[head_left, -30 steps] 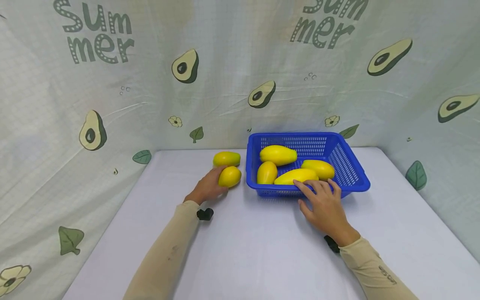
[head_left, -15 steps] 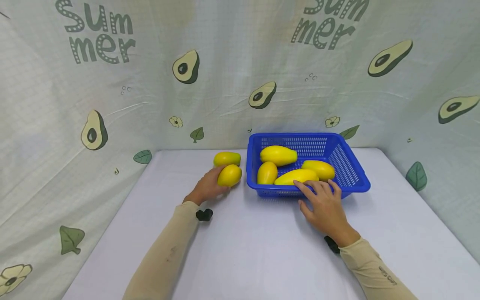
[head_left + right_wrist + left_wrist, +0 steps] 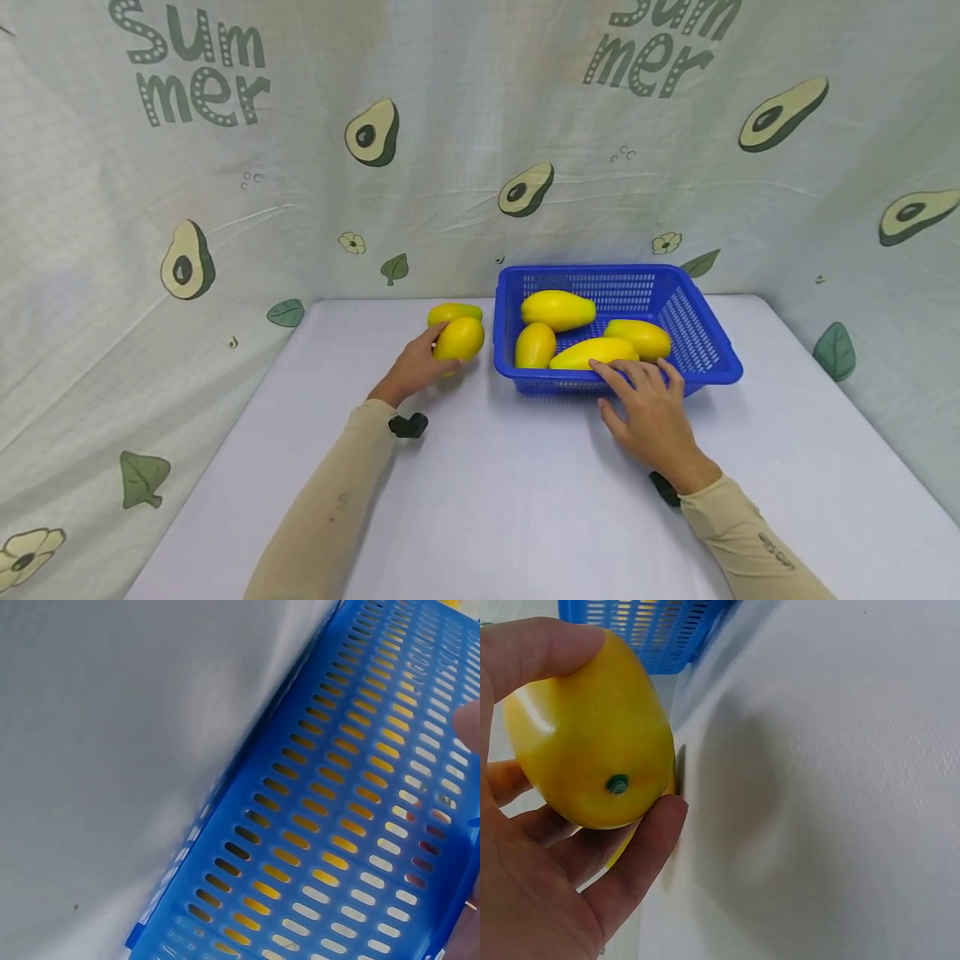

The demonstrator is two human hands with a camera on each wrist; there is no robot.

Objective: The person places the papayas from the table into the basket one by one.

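My left hand (image 3: 415,364) grips a yellow papaya (image 3: 461,339), thumb on one side and fingers round the other. In the left wrist view this papaya (image 3: 592,735) shows its green stem end, and a shadow falls on the table beside it. Right behind it on the table lies a second papaya (image 3: 454,312), partly hidden. My right hand (image 3: 651,414) holds the front rim of a blue plastic basket (image 3: 705,333), fingers hooked over the rim and thumb outside. Several papayas (image 3: 557,310) lie in the basket. The right wrist view shows the slotted basket wall (image 3: 330,795) close up.
A white cloth covers the table (image 3: 510,500). The basket stands near the table's back edge, just right of the left hand. Behind and at the sides hangs a pale curtain (image 3: 450,108) printed with avocados and leaves.
My left hand has raised the papaya slightly and moved it a little away from me, so it now overlaps the second papaya. The right hand and basket stay put.
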